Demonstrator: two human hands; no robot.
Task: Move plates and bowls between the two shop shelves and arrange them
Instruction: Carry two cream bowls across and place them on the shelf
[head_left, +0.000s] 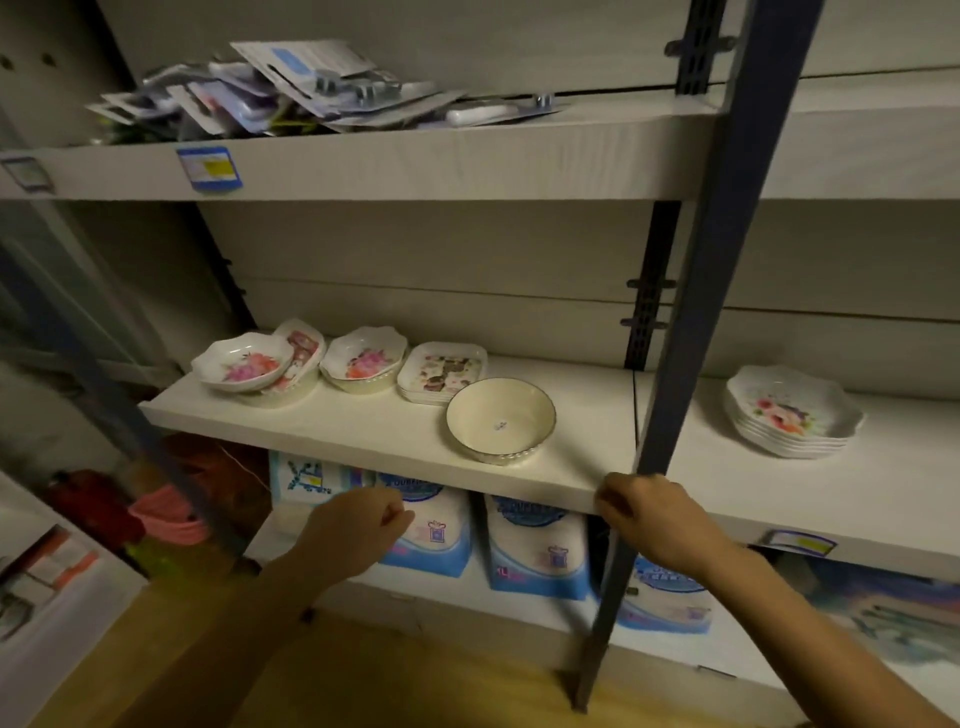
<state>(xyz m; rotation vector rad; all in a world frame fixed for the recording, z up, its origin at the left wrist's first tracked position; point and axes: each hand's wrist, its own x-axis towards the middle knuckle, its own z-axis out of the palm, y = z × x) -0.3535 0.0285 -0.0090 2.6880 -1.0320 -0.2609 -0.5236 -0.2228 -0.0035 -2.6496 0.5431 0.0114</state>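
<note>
While my left hand (358, 530) hangs below the shelf (337, 423) edge, curled into a fist on nothing, my right hand (647, 512) curls at the shelf's lip by the blue post (696, 291); whether it grips, I cannot tell. Just above and left of it sits the cream bowl (501, 418). Beyond the post stands a stack of flowered plates (792, 415), their count blurred.

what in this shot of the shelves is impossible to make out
Head view, the only one:
Tilted floral dish: mostly covered by the white scalloped floral bowl in front.
Blue price label: print blurred.
Blue-and-white bags: tops cut off by the cream shelf board; left hand covers one.
Right hand: whether it grips the shelf edge or dark blue post, unclear.
</note>
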